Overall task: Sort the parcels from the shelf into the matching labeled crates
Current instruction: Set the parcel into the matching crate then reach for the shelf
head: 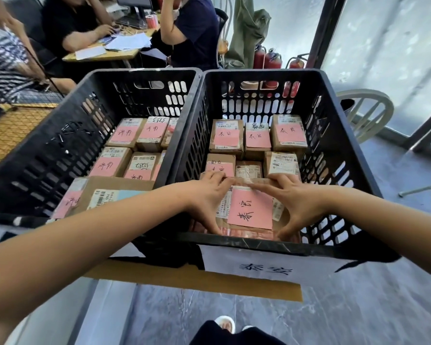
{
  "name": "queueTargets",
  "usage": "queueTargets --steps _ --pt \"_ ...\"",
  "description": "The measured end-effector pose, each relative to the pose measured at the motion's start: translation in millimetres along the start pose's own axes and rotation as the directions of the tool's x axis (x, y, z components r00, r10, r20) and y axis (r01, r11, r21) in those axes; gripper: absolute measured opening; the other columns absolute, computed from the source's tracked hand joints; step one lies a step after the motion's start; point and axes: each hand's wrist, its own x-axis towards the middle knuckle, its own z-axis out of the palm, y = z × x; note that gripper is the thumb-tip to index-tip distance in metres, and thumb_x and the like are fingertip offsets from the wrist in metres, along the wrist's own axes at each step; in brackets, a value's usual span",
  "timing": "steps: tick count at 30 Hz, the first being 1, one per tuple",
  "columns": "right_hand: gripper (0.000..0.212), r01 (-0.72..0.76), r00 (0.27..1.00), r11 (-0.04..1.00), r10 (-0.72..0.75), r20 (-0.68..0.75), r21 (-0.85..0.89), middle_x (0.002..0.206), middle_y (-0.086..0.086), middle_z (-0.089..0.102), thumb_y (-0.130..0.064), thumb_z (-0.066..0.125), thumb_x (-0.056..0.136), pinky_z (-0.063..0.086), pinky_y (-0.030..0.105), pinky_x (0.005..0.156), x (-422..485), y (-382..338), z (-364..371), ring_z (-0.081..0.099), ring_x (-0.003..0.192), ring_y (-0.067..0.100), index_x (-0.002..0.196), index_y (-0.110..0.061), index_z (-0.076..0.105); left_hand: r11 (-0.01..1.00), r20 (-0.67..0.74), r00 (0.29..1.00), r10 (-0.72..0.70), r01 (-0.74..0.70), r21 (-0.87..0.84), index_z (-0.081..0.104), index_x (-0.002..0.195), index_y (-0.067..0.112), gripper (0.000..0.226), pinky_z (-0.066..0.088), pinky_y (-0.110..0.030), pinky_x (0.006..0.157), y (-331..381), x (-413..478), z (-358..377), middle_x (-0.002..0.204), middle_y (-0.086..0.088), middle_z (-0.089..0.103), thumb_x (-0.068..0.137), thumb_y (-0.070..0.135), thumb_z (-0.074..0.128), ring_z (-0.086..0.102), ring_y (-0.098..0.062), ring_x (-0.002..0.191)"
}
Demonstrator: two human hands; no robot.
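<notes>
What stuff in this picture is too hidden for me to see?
All in the head view:
- left crate front: covered by the left forearm.
- held parcel near edge: behind the right crate rim, left hand and right hand.
- third parcel column in the left crate: cut by its wall.
- shipping labels: print too small.
- shelf: out of frame.

Single head-worn wide-angle view, forward and down, close above the labeled crate (234, 241).

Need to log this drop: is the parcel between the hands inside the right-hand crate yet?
Inside. The parcel lies below the crate rim, left hand and right hand holding its sides.
</notes>
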Motion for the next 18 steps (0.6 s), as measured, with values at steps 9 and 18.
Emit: queueTargets --steps 9,18 --pt "0.116 -0.007 0.998 1.000 0.008 0.064 -0.007 0.154 0.003 -0.020 -0.056 0.072 0.068 0.009 0.055 0.115 3.6 -8.4 -7.7 -0.016 0.141 0.035 0.144 -0.046 -0.015 0.998 0.067 0.997 -0.023 0.018 0.061 0.003 0.145 0.011 0.121 0.017 -0.044 0.116 -5.1 5.6 -7.2 0.146 -0.011 0.015 0.061 0.059 0.075 0.012 -0.028 0.137" --pt "0.111 -0.037 0.993 0.999 0.032 0.112 0.036 0.155 0.006 -0.013 -0.048 0.073 0.071 0.012 0.055 0.114 12.6 -10.1 -11.7 -0.009 0.142 0.036 0.146 -0.043 -0.008 0.999 0.167 0.985 -0.035 0.032 0.024 0.005 0.146 0.017 0.122 0.017 -0.042 0.117 -12.5 20.7 -13.8 0.151 -0.007 0.014 0.058 0.060 0.077 0.014 -0.026 0.139"
